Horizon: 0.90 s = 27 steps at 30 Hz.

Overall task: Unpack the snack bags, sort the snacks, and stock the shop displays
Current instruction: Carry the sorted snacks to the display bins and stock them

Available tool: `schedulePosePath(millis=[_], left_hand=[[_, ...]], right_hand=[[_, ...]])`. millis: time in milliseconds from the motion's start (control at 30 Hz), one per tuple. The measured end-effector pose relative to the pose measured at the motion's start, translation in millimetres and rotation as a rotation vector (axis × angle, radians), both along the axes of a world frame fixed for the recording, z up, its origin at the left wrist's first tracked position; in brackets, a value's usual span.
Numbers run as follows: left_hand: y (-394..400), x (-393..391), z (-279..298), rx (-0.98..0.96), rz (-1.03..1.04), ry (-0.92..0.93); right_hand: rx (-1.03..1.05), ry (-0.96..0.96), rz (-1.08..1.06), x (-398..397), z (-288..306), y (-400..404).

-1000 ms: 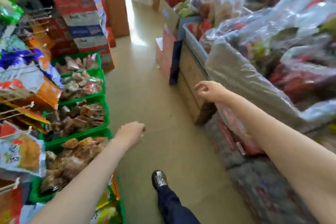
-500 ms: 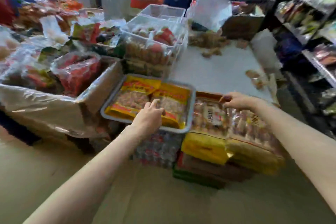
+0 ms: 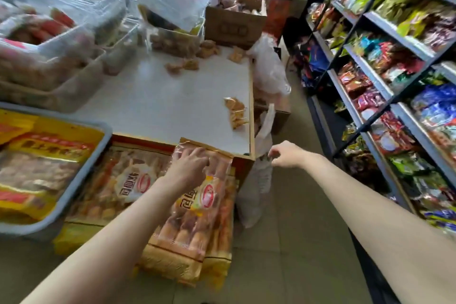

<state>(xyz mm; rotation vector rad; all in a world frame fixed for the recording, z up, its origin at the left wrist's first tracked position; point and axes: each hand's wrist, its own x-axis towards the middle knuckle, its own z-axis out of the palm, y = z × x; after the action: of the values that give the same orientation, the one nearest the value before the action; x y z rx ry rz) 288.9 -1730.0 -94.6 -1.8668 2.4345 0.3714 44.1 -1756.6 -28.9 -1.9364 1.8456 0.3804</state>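
Now: left hand (image 3: 190,166) grip resting, fingers spread, on bread bag (image 3: 197,202); right hand (image 3: 283,155) grip empty, loosely curled; loose snacks (image 3: 235,111) beyond on tabletop (image 3: 160,101) still unsorted.

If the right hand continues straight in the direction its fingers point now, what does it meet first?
Probably the white plastic bag hanging at the corner of the white table. The right hand points left towards it, fingertips nearly there, though depth is unclear.

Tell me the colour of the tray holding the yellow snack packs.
Grey; the tray shows best, and only, in the head view, at the left.
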Motion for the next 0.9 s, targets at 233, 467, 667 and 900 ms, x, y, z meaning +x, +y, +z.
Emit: schedulePosePath(millis=[233, 467, 667, 900], left_hand=[[-142.7, -32.1, -48.7, 0.025, 0.452, 0.23], [-200.6, -131.1, -45.4, 0.171, 0.405, 0.102], [-259.7, -189.4, -64.6, 0.213, 0.551, 0.124], [-320.6, -246.5, -111.4, 0.493, 0.789, 0.159]], right_hand=[[0.005, 0.129, 0.235, -31.1, -37.7, -118.1], [0.086, 0.246, 0.294, -99.3, -43.4, -221.5], [0.005, 0.2, 0.41, -146.2, -44.3, -323.0], [0.078, 0.212, 0.597, -203.4, -63.1, -419.9]])
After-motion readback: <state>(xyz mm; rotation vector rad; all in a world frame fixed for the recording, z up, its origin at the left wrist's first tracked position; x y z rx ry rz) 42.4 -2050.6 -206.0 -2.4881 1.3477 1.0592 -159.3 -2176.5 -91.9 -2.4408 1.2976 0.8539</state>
